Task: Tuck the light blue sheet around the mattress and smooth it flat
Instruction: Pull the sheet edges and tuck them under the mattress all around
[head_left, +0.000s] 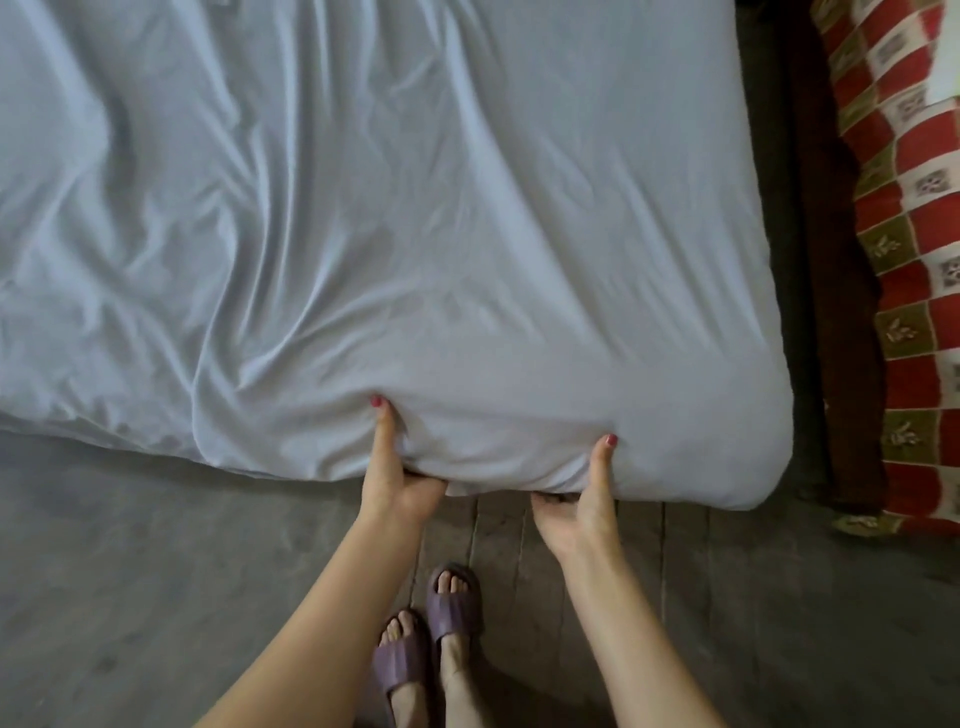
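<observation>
Two hands clamped on the near edge of the light blue sheet (467, 234): left hand (395, 467), right hand (582, 499), thumbs on top, fingers curled under. Sheet covers the mattress (727, 457), wrinkles running away from the grip. Bare floor (130, 545) alongside; patterned cloth (914, 260) right.

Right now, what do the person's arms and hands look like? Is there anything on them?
Both arms are bare, with no sleeves, watch or bracelets in view. The left hand and the right hand wear no gloves or rings that show. Each thumbnail is painted red. The other fingers are hidden under the sheet's edge, so their nails cannot be seen.
</observation>
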